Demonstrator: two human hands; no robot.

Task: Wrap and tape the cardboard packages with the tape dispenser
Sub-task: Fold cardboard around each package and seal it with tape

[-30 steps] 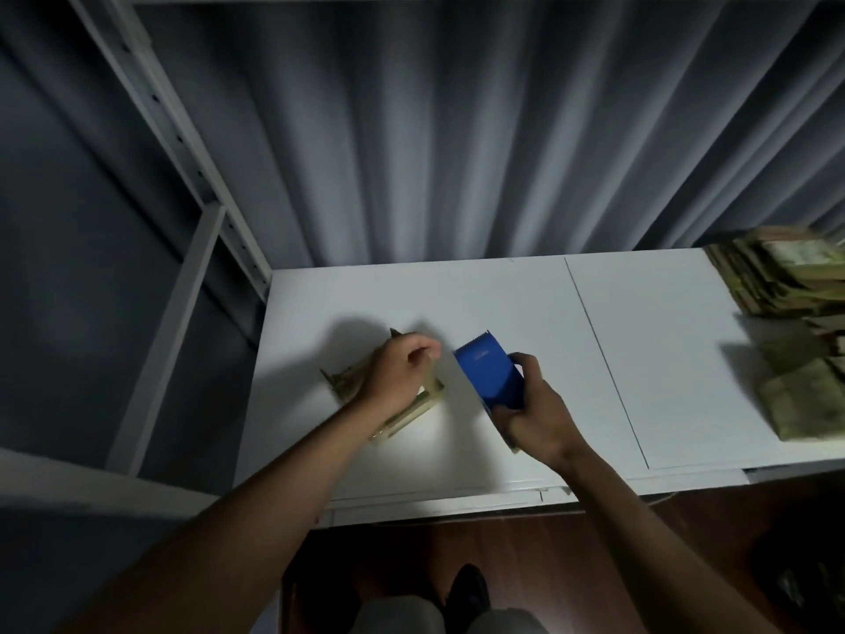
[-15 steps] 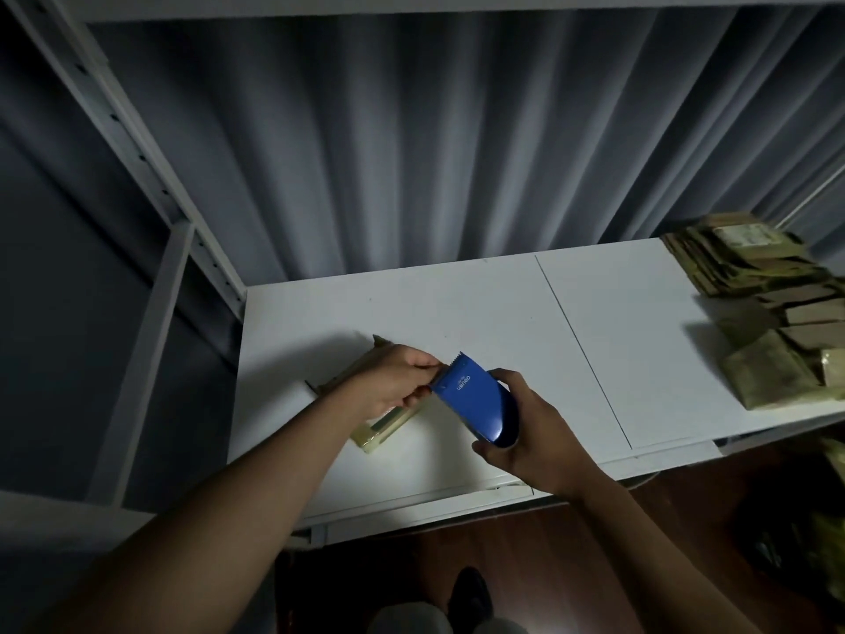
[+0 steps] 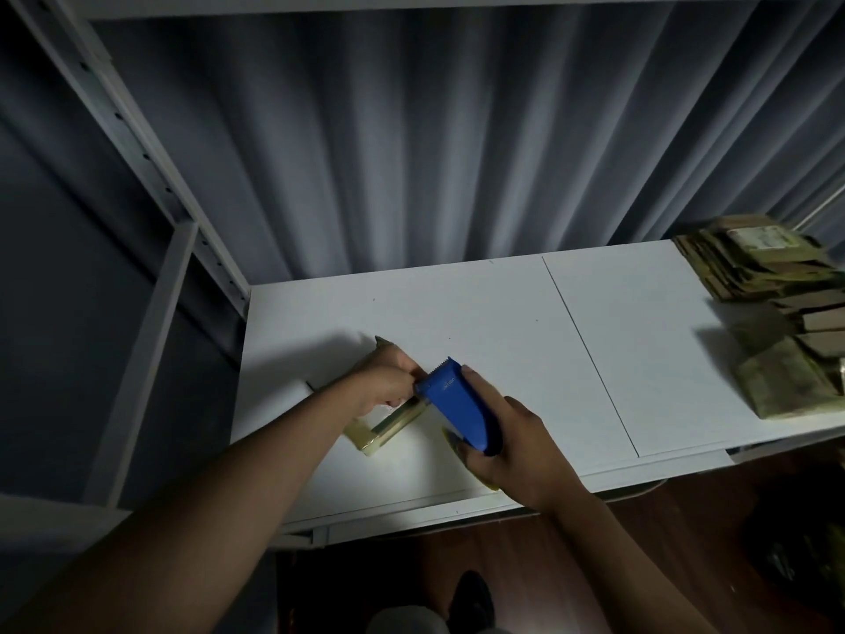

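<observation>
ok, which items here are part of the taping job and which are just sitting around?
In use:
- package, held down by the left hand
- blue tape dispenser, gripped in the right hand

Lying about:
- pile of packages at the right end of the white table
- grey curtain
- shelf frame

We are seeing a small pale mark printed on the top face of the blue tape dispenser (image 3: 458, 409), near the centre of the frame, but it is too small for us to read. A pale label (image 3: 759, 234) is lying atop the package stack at upper right, its print blurred.
</observation>
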